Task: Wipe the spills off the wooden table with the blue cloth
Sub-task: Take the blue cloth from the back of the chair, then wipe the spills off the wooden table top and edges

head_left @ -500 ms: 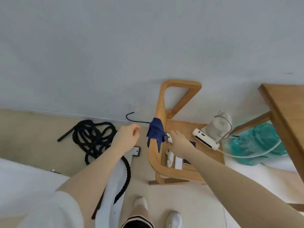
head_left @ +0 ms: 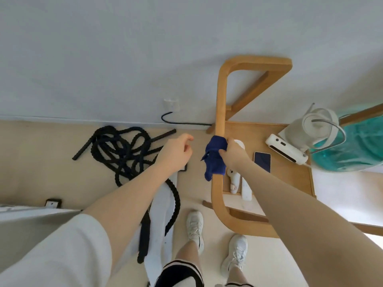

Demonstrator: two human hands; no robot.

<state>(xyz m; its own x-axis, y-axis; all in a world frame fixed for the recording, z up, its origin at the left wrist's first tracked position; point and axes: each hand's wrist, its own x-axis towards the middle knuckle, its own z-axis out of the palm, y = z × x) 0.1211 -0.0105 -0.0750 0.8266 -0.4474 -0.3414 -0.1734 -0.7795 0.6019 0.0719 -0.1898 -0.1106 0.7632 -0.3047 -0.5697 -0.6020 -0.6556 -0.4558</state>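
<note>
Two bare hands out in front, person standing, white sneakers on pale floor. Right hand closed on the blue cloth, fingers curled over its right side, thumb up near the top edge. Cloth is draped over the curved wooden frame of a low bentwood table, wrapped around the rail, one loose corner hanging down on the left side. Left hand hovers just left of the cloth, not touching it, fingers loosely bent, holding nothing, a gap between hand and rail.

Wooden tabletop sits lower, inside the frame, right of the rail. On it: dark phone lying flat, screen up, just right of the right wrist; small white device near the rail below the cloth; white flat remote-like bar beside it; a white round object partly hidden behind the right hand, cannot tell what. Far right corner holds a white appliance with a looped wire handle, its base overhanging the table edge. Teal plastic bag behind and right of it.

Thick black rope piled on the floor left, well apart from the table, one strand running down toward the feet. Thin black cable along the wall base from a wall socket. White sleeve on left upper arm.
</note>
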